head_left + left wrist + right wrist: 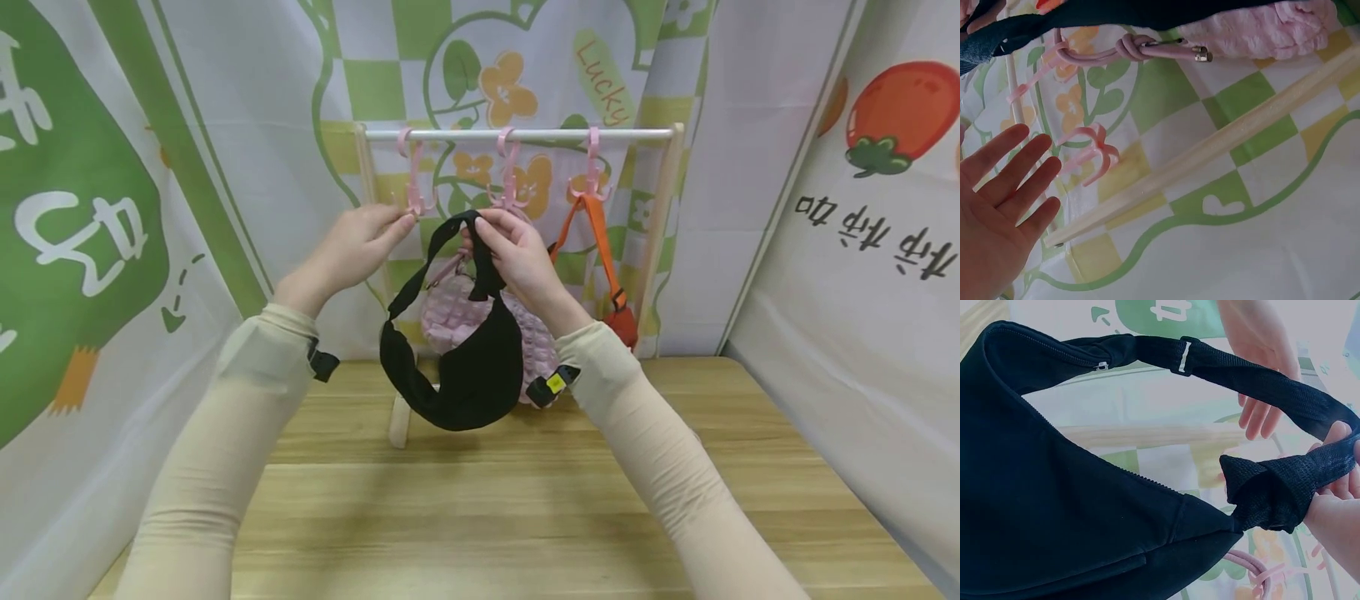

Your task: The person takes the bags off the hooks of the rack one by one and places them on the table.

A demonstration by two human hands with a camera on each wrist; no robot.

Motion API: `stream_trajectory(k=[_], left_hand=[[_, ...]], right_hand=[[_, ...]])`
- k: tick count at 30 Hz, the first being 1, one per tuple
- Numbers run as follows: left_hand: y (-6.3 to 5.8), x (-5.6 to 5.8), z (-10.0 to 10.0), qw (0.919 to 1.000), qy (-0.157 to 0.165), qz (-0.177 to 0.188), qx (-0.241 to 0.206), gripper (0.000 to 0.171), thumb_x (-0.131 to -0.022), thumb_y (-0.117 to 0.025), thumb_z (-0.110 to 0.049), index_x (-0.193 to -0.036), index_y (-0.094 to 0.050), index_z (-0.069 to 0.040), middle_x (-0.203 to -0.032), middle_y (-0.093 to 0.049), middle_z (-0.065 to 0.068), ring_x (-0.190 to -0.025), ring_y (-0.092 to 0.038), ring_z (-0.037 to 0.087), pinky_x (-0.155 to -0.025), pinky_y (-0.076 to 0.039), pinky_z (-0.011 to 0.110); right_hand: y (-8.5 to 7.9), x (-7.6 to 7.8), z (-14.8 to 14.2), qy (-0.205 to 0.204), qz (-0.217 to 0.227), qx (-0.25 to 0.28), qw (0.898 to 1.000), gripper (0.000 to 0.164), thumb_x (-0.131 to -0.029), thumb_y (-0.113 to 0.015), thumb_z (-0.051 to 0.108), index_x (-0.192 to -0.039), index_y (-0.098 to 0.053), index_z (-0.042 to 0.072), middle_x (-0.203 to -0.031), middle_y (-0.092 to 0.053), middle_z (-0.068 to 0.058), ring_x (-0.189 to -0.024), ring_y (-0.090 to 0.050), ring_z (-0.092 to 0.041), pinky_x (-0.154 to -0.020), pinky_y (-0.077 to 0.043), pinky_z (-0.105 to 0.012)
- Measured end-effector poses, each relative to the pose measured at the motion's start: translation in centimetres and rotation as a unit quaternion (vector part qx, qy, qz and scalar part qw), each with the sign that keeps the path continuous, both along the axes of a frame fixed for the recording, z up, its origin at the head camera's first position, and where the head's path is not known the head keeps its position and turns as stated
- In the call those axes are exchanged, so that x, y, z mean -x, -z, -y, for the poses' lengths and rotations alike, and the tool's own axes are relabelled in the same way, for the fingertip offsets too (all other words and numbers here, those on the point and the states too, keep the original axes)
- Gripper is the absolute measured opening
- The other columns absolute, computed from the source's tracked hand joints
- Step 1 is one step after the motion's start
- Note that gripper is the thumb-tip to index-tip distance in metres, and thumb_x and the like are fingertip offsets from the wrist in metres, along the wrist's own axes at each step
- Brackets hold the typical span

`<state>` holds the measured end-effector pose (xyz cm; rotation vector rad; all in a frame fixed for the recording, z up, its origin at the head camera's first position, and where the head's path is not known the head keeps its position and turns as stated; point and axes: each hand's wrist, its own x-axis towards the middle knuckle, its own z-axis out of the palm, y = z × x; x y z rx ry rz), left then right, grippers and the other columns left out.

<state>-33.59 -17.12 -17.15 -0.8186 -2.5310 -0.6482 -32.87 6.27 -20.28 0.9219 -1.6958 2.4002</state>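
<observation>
Right wrist: partial black bag (1079,500)

I am using one left hand (343,252) and one right hand (525,258). I am wearing two black wrist straps (325,365), one per arm. In view are hanging: one black shoulder bag (483,375), at least one pink puffy bag (450,315), one orange-strapped bag (621,327). Three pink hooks (593,162) are occupying one rail (465,134); two wooden posts (660,225) are supporting it. One tabletop (540,517) is lying below.
</observation>
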Motion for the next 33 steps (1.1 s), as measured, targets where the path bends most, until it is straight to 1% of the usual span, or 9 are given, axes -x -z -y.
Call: stream_trajectory(k=[5,8,13,16,20,24,28,30,33], left_hand=[[0.6,-0.3,-0.3,0.9994,0.009,0.030,-0.016,0.053,-0.100,-0.037,-0.046,-0.132,-0.054,-0.008,-0.140,-0.050,0.016,-0.129,-0.046,0.036,-0.107,-0.035,0.052],[1.1,-0.4,-0.4,0.9988,0.016,0.042,-0.020,0.052,-0.100,-0.037,-0.048,-0.131,-0.056,-0.011,-0.139,-0.052,0.012,-0.128,-0.047,0.033,-0.107,-0.036,0.050],[2.0,-0.3,-0.6,0.9979,0.025,0.055,-0.024,0.050,-0.099,-0.038,-0.049,-0.126,-0.059,-0.013,-0.128,-0.061,0.011,-0.119,-0.055,0.030,-0.101,-0.041,0.049],[2.6,-0.3,-0.6,0.9973,0.029,0.064,-0.022,0.051,-0.099,-0.038,-0.050,-0.125,-0.059,-0.012,-0.125,-0.062,0.012,-0.117,-0.056,0.030,-0.098,-0.043,0.049],[3.2,-0.4,-0.7,0.9965,0.033,0.074,-0.022,0.051,-0.098,-0.039,-0.052,-0.126,-0.059,-0.013,-0.127,-0.061,0.010,-0.118,-0.055,0.028,-0.100,-0.043,0.047],[3.7,-0.5,-0.9,0.9960,0.037,0.078,-0.023,0.049,-0.095,-0.047,-0.051,-0.126,-0.059,-0.015,-0.124,-0.063,0.008,-0.118,-0.056,0.027,-0.100,-0.043,0.047],[4.2,-0.5,-0.9,0.9954,0.042,0.085,-0.015,0.051,-0.088,-0.060,-0.049,-0.127,-0.056,-0.016,-0.112,-0.066,0.008,-0.112,-0.057,0.028,-0.095,-0.044,0.048],[4.4,-0.5,-0.9,0.9955,0.045,0.082,-0.010,0.052,-0.086,-0.065,-0.045,-0.127,-0.056,-0.016,-0.106,-0.067,0.007,-0.109,-0.058,0.027,-0.093,-0.044,0.047],[4.6,-0.6,-0.8,0.9962,0.050,0.070,-0.010,0.047,-0.084,-0.070,-0.037,-0.124,-0.059,-0.015,-0.100,-0.068,0.006,-0.101,-0.060,0.024,-0.089,-0.045,0.044]], right_hand=[[0.1,0.0,-0.1,-0.001,0.001,0.005,1.000,0.019,-0.099,-0.045,0.005,-0.114,-0.052,-0.004,-0.094,-0.062,-0.006,-0.081,-0.064,-0.015,-0.076,-0.054,-0.023],[0.2,0.1,-0.1,0.001,0.003,0.006,1.000,0.019,-0.099,-0.045,0.004,-0.114,-0.052,-0.004,-0.094,-0.062,-0.006,-0.081,-0.064,-0.015,-0.078,-0.055,-0.025],[0.5,0.2,-0.3,0.005,0.006,0.003,1.000,0.020,-0.099,-0.045,0.005,-0.114,-0.053,-0.004,-0.094,-0.062,-0.006,-0.083,-0.065,-0.014,-0.083,-0.054,-0.028],[0.7,0.3,-0.3,0.003,0.007,0.006,1.000,0.019,-0.099,-0.045,0.005,-0.113,-0.053,-0.004,-0.093,-0.063,-0.006,-0.082,-0.065,-0.013,-0.079,-0.054,-0.025],[0.9,0.3,-0.3,-0.003,0.008,0.015,1.000,0.017,-0.099,-0.045,0.004,-0.111,-0.054,-0.002,-0.092,-0.064,-0.006,-0.082,-0.064,-0.015,-0.075,-0.054,-0.023],[0.9,0.3,-0.3,-0.008,0.007,0.018,1.000,0.015,-0.099,-0.045,0.005,-0.109,-0.055,0.000,-0.092,-0.063,-0.006,-0.081,-0.063,-0.015,-0.076,-0.054,-0.023],[1.0,0.3,-0.4,-0.004,0.007,0.015,1.000,0.016,-0.099,-0.045,0.005,-0.110,-0.055,0.000,-0.092,-0.062,-0.006,-0.082,-0.062,-0.015,-0.078,-0.053,-0.024],[1.1,0.2,-0.5,0.000,0.009,0.012,1.000,0.016,-0.099,-0.045,0.005,-0.110,-0.055,0.000,-0.092,-0.062,-0.006,-0.082,-0.062,-0.014,-0.079,-0.053,-0.024],[1.3,0.3,-0.5,0.006,0.014,0.007,1.000,0.015,-0.099,-0.044,0.005,-0.110,-0.055,0.001,-0.093,-0.063,-0.005,-0.084,-0.063,-0.014,-0.080,-0.052,-0.024]])
